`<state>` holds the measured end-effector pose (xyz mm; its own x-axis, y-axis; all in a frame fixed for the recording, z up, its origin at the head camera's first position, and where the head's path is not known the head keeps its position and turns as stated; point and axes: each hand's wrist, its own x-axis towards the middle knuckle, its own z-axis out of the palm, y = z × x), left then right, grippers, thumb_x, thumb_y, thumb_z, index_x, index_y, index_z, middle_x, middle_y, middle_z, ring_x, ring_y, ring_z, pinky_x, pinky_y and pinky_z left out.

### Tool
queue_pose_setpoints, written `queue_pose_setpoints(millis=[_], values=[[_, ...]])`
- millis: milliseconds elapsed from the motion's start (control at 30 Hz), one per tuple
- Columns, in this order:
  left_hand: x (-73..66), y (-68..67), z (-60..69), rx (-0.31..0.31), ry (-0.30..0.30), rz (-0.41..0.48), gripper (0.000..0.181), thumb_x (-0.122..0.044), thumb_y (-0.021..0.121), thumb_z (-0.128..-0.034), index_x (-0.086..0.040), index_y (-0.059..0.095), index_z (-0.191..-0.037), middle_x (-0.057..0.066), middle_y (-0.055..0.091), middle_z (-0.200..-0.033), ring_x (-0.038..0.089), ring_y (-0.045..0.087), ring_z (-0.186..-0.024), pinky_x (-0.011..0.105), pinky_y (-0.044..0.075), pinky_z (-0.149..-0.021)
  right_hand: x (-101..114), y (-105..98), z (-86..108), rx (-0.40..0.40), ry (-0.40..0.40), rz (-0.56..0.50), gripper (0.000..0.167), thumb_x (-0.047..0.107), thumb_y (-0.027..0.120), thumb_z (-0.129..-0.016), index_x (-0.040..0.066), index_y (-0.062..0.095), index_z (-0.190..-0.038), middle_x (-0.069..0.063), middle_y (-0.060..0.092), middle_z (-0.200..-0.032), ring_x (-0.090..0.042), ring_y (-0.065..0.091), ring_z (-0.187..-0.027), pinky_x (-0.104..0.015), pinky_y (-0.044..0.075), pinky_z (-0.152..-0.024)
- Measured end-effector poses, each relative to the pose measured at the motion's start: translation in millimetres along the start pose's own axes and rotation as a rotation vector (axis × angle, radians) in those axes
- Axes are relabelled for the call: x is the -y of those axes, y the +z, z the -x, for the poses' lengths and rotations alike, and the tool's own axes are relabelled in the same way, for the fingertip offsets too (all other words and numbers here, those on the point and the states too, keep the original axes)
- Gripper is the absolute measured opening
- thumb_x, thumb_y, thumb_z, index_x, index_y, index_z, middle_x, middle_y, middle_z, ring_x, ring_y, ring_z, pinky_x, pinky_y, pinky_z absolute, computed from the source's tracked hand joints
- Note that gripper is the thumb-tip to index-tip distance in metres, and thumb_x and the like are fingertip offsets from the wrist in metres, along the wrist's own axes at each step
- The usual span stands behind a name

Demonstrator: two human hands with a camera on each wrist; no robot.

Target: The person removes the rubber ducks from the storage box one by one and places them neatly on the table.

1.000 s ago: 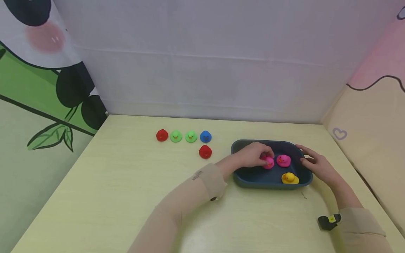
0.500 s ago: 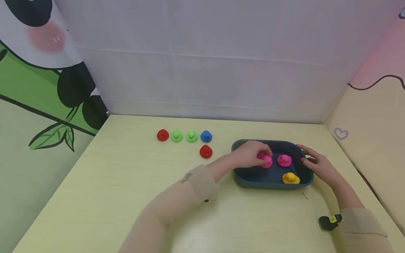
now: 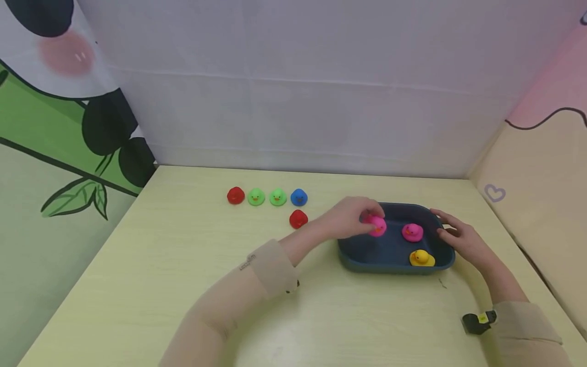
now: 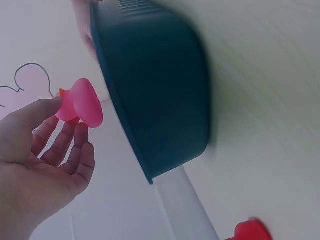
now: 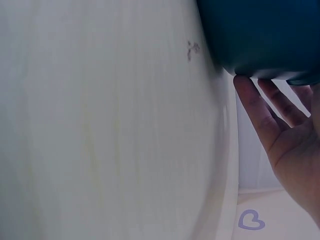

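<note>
My left hand (image 3: 350, 218) pinches a pink rubber duck (image 3: 377, 226) between thumb and fingertips, over the left part of a dark blue-green plastic basin (image 3: 390, 268). In the left wrist view, this duck (image 4: 86, 102) is up beside the basin's rim, clear of its wall. A second pink duck (image 3: 412, 233) and a yellow duck (image 3: 421, 258) sit inside the basin's right half. My right hand (image 3: 465, 242) holds the basin's right end, thumb over the rim. Its fingers (image 5: 257, 107) touch the outer wall in the right wrist view.
Left of the basin, a red duck (image 3: 236, 195), two green ducks (image 3: 256, 197) and a blue duck (image 3: 299, 197) form a row on the pale table (image 3: 151, 275). Another red duck (image 3: 298, 219) lies in front of the blue one. Cloth walls surround the table's back and sides.
My left hand has lifted the pink duck and carried it leftward, from the basin's middle toward its left side. The right hand stays at the basin's right end.
</note>
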<state>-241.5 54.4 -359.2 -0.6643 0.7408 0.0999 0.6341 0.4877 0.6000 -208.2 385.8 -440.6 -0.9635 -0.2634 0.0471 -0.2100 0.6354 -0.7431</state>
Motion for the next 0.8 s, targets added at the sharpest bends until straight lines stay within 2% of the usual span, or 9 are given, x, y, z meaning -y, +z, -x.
queue_pose_setpoints(millis=[167,400,700,800], values=[[-4.0,-12.3,11.8,-0.028,0.007,0.024,0.029,-0.018,0.070,-0.0852,-0.015,0.064,-0.113,-0.007,0.062,-0.103,0.006,0.054,-0.092,0.013,0.045,-0.078,0,1,0.1,-0.005,-0.005,-0.001,0.051,0.017,0.047,-0.099,0.011,0.029,-0.147,-0.035,0.037,-0.137,-0.060,0.044,-0.114,-0.006,0.039,-0.077],[-5.8,-28.1,26.0,-0.061,0.024,0.078,0.028,-0.017,0.070,-0.0852,-0.015,0.064,-0.113,-0.007,0.063,-0.102,0.005,0.056,-0.092,0.022,0.049,-0.084,1,0,0.1,-0.007,0.000,0.006,0.052,0.018,0.047,-0.099,0.011,0.029,-0.147,-0.034,0.038,-0.136,-0.059,0.045,-0.114,-0.006,0.040,-0.077],[-9.0,-45.7,45.0,-0.094,-0.004,0.076,0.025,-0.020,0.071,-0.0850,-0.017,0.065,-0.109,-0.009,0.063,-0.102,0.005,0.057,-0.091,0.020,0.047,-0.078,3,0,0.0,-0.003,0.007,0.016,0.052,0.019,0.047,-0.099,0.011,0.029,-0.147,-0.035,0.037,-0.136,-0.059,0.044,-0.115,-0.006,0.039,-0.077],[-7.1,-49.8,51.9,-0.111,-0.008,0.071,0.026,-0.021,0.071,-0.0845,-0.018,0.065,-0.110,-0.011,0.063,-0.104,0.004,0.057,-0.092,0.024,0.048,-0.079,3,0,0.3,-0.006,0.006,0.014,0.052,0.019,0.047,-0.099,0.011,0.029,-0.147,-0.035,0.038,-0.136,-0.059,0.045,-0.114,-0.006,0.039,-0.077]])
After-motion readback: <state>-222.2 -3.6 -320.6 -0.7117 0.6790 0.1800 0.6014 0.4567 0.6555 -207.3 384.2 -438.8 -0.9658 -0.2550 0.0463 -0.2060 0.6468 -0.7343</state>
